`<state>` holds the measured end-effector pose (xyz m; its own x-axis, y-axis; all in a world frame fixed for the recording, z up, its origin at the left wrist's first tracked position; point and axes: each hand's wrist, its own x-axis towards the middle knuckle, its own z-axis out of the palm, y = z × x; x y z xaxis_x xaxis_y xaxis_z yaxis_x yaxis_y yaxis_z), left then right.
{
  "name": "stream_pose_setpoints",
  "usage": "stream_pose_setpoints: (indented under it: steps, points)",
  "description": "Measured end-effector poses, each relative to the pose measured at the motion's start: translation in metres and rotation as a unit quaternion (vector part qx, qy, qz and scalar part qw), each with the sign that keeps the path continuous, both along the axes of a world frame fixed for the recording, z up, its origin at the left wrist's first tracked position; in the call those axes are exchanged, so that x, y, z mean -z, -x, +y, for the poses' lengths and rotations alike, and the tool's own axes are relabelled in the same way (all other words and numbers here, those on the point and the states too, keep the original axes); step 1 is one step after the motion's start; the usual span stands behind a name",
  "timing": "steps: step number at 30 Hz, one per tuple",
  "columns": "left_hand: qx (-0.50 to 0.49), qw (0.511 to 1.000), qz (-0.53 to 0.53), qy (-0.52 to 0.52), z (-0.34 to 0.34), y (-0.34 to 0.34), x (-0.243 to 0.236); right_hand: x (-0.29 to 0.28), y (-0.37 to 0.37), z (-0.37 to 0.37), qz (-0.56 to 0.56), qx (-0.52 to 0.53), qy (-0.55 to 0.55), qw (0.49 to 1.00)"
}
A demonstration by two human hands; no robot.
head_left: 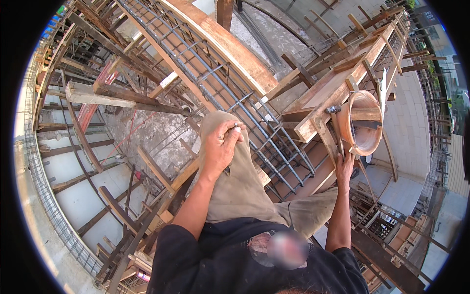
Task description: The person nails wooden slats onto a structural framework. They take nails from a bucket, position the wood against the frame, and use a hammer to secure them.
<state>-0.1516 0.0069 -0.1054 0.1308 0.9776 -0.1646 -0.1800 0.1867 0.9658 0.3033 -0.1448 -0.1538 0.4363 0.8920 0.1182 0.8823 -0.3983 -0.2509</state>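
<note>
My left hand (221,147) is raised over my bent knee, with thumb and fingers pinched together. A small grey metal tip, apparently a nail (237,125), shows between them; the rest is hidden. Low on the right, my right hand (344,169) is wrapped round the handle of a hammer (333,110), whose dark metal head points up and away. Just beside it hangs or stands a round, brownish-orange bucket (346,128) with a wood piece (364,113) in its mouth. Between my hands runs a long steel rebar cage (267,137) inside timber formwork.
A curved plywood form side (240,46) borders the cage, and a timber box form (338,83) reaches to the upper right. Loose beams (127,99) cross on the left above a rough floor far below (147,134). White block wall (409,112) stands on the right.
</note>
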Motion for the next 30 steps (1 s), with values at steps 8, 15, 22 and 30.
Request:
stream_pose_setpoints:
  steps: [8, 15, 22, 30]
  points:
    - [0.028, 0.999, 0.040, 0.016, 0.004, -0.004, -0.002, -0.001, 0.033, 0.002, -0.001, 0.048, -0.018, 0.999]
    - [0.025, 0.995, 0.096, 0.027, 0.008, -0.014, -0.008, -0.004, 0.023, 0.006, 0.016, 0.032, 0.042, 0.998]
    - [0.034, 0.992, 0.117, 0.024, 0.016, -0.016, -0.006, -0.012, 0.032, 0.015, 0.021, 0.036, 0.031, 0.999]
    - [-0.014, 0.968, 0.180, -0.175, 0.106, -0.016, -0.016, -0.029, 0.066, 0.009, 0.114, 0.041, 0.017, 0.993]
